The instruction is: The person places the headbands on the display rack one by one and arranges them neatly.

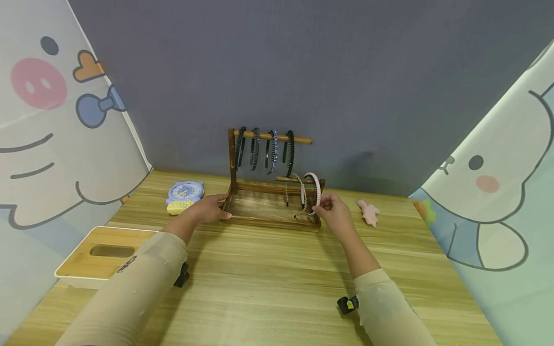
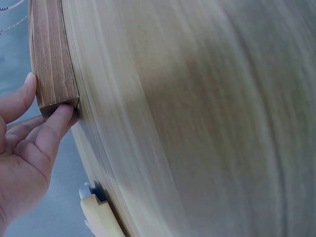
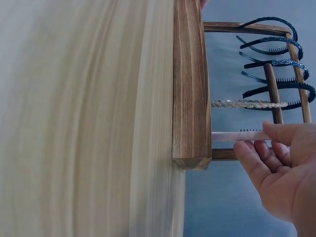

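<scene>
A dark wooden headband rack (image 1: 270,222) stands against the back wall. Several dark headbands (image 1: 272,151) hang on its upper bar, one with blue glitter. From the lower bar hang a beaded gold headband (image 1: 301,194) and, at the right end, a pale pink headband (image 1: 318,190). My right hand (image 1: 336,214) pinches the pink headband's front leg between thumb and fingers; the right wrist view shows the pink headband (image 3: 242,136) at the fingertips. My left hand (image 1: 208,209) grips the rack's front left corner, thumb and fingers around the end of the wood (image 2: 52,64).
Left of the rack lie a blue clock-like toy (image 1: 185,191) and a yellow block (image 1: 179,207). A white box with a wooden slotted lid (image 1: 82,250) sits at the near left. A small pink plush-like item (image 1: 369,213) rests right of the rack. A grey wall (image 1: 329,72) rises behind.
</scene>
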`<act>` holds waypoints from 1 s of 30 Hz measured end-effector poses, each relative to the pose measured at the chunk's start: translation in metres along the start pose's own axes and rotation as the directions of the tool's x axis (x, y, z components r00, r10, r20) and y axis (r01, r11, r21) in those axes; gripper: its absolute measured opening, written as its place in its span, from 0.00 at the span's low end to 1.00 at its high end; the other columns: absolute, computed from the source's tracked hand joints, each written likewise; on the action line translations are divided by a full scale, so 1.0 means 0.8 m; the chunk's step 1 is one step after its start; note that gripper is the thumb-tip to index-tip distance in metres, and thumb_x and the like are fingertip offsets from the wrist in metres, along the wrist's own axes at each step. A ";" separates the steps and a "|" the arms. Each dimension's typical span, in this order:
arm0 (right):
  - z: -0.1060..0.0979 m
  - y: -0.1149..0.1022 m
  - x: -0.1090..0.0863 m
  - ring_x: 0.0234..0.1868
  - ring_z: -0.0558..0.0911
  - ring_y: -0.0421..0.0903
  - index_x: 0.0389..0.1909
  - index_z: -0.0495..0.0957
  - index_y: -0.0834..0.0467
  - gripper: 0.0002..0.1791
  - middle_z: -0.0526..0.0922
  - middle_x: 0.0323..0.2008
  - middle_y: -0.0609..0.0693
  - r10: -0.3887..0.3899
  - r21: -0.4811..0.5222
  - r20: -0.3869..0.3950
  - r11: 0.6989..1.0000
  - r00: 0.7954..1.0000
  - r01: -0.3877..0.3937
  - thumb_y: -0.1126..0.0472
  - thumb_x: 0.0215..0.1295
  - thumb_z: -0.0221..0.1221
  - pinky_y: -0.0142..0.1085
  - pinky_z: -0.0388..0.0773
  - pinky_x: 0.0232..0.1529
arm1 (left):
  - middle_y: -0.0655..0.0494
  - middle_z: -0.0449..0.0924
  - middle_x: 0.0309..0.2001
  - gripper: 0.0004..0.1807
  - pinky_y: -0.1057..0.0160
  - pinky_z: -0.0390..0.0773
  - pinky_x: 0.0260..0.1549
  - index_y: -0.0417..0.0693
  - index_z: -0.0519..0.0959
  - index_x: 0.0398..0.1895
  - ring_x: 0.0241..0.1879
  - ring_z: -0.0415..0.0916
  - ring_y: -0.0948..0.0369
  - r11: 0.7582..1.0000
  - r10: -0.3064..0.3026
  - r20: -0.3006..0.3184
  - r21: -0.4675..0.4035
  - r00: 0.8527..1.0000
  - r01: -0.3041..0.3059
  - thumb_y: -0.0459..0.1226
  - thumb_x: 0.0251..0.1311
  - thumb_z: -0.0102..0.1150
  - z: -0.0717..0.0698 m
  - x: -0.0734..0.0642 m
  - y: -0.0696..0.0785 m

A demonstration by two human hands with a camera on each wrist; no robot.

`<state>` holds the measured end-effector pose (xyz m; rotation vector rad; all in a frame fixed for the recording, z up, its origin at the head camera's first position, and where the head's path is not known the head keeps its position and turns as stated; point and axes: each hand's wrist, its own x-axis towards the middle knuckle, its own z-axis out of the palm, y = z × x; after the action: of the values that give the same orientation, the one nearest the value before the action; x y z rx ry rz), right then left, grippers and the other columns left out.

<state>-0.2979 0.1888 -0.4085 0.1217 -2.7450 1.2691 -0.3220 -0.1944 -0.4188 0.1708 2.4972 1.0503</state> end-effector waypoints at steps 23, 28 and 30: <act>-0.016 0.002 -0.012 0.52 0.78 0.51 0.56 0.71 0.55 0.25 0.79 0.49 0.53 -0.013 0.064 0.029 0.998 1.000 0.011 0.44 0.66 0.61 0.45 0.77 0.48 | 0.34 0.53 0.74 0.45 0.41 0.64 0.66 0.44 0.43 0.79 0.72 0.54 0.39 1.000 -0.008 -0.007 0.014 1.000 0.009 0.41 0.68 0.59 -0.002 0.000 -0.004; -0.024 0.001 -0.017 0.56 0.75 0.53 0.64 0.67 0.59 0.33 0.75 0.55 0.56 -0.068 0.066 0.027 0.996 0.997 0.066 0.40 0.67 0.58 0.50 0.76 0.55 | 0.33 0.53 0.74 0.45 0.40 0.64 0.66 0.44 0.43 0.79 0.72 0.54 0.38 1.000 -0.005 -0.009 0.011 1.000 0.005 0.40 0.68 0.58 -0.004 -0.001 -0.008; -0.028 0.000 -0.020 0.59 0.74 0.55 0.66 0.65 0.59 0.36 0.73 0.58 0.58 -0.089 0.062 0.031 0.994 0.996 0.086 0.40 0.68 0.57 0.52 0.75 0.58 | 0.33 0.52 0.74 0.45 0.41 0.64 0.66 0.44 0.43 0.79 0.72 0.54 0.38 1.000 -0.003 -0.010 0.006 1.000 0.003 0.40 0.68 0.58 -0.005 -0.001 -0.009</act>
<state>-0.2805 0.2065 -0.3965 0.2683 -2.6968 1.3397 -0.3226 -0.2026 -0.4213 0.1647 2.5089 1.0447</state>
